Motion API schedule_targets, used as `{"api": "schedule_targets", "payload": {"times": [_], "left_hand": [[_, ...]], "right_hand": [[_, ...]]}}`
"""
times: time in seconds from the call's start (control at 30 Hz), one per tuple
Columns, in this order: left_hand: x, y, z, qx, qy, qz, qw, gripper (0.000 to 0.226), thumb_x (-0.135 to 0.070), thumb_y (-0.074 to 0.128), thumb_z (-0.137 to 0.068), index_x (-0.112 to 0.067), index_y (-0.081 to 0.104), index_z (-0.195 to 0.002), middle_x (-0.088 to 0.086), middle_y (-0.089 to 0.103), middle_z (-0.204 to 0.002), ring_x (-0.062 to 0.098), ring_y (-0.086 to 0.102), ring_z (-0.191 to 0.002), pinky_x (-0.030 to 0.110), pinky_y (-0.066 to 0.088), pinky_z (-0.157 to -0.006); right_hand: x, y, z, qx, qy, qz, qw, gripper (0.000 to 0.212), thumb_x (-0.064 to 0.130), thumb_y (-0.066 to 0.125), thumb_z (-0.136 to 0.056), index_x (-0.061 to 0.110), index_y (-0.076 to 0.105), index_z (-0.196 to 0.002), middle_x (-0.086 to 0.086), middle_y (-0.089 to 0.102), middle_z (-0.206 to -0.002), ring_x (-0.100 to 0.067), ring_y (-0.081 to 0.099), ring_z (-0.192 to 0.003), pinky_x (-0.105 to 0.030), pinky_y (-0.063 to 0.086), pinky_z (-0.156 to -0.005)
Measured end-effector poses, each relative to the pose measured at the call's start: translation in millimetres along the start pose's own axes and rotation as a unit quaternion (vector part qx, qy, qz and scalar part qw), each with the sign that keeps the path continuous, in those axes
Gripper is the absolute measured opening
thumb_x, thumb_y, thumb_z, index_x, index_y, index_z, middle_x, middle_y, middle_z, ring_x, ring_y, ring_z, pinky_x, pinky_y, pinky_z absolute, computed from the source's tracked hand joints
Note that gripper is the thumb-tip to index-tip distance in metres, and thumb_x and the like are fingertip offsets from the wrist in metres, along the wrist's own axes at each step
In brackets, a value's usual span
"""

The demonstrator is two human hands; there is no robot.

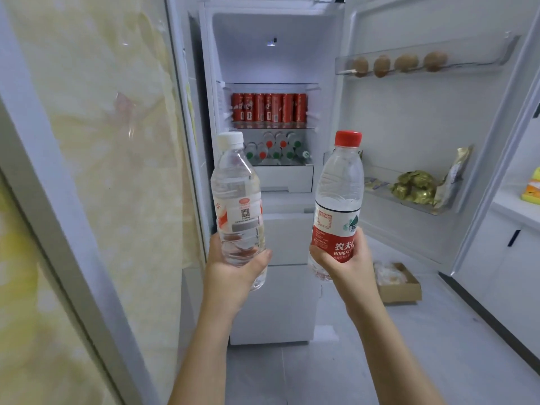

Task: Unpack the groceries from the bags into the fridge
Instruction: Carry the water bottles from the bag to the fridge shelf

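Observation:
My left hand (233,273) grips the lower part of a clear water bottle with a white cap (238,194), held upright in front of the open fridge (274,54). My right hand (344,258) grips a water bottle with a red cap and red label (340,197), also upright. Both bottles hang in the air level with the fridge's lower shelf. Inside, a row of red cans (269,107) fills one shelf. Below it lie several bottles (274,149) with their caps facing out.
The fridge door (423,135) stands open to the right; its top rack holds several kiwis (406,64) and a lower rack holds gold-wrapped snacks (415,187). A cardboard box (397,283) sits on the floor. A counter (520,209) is at far right, a yellow-patterned panel (87,171) at left.

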State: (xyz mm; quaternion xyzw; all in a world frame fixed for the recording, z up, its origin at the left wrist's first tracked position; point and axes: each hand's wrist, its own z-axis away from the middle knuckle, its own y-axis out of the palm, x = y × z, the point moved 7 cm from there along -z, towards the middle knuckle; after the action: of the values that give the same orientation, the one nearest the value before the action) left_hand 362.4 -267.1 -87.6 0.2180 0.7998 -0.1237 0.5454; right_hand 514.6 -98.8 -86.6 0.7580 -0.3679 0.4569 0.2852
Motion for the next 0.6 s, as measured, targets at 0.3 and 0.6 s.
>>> {"api": "schedule_targets", "payload": {"times": [0.3, 0.6], "left_hand": [[45.5, 30.8, -74.2, -0.025, -0.019, -0.017, 0.999, 0.063, -0.048, 0.083, -0.05, -0.046, 0.056, -0.107, -0.02, 0.071, -0.098, 0.004, 0.07, -0.091, 0.03, 0.053, -0.082], [83.1, 76.6, -162.1, -0.07, -0.035, -0.032, 0.996, 0.066, -0.052, 0.082, -0.046, -0.038, 0.058, -0.106, -0.017, 0.071, -0.096, 0.005, 0.07, -0.089, 0.036, 0.056, -0.086]], "right_hand": [[-55.3, 6.8, -88.1, 0.0, 0.022, -0.004, 1.0, 0.051, 0.022, 0.076, -0.064, 0.029, 0.058, -0.111, 0.005, 0.069, -0.095, -0.012, 0.067, -0.081, -0.023, 0.052, -0.065], [-98.8, 10.2, -194.2, 0.025, 0.022, 0.013, 0.999, 0.052, 0.024, 0.076, -0.062, 0.03, 0.058, -0.11, 0.007, 0.069, -0.095, -0.01, 0.067, -0.084, -0.021, 0.053, -0.066]]}}
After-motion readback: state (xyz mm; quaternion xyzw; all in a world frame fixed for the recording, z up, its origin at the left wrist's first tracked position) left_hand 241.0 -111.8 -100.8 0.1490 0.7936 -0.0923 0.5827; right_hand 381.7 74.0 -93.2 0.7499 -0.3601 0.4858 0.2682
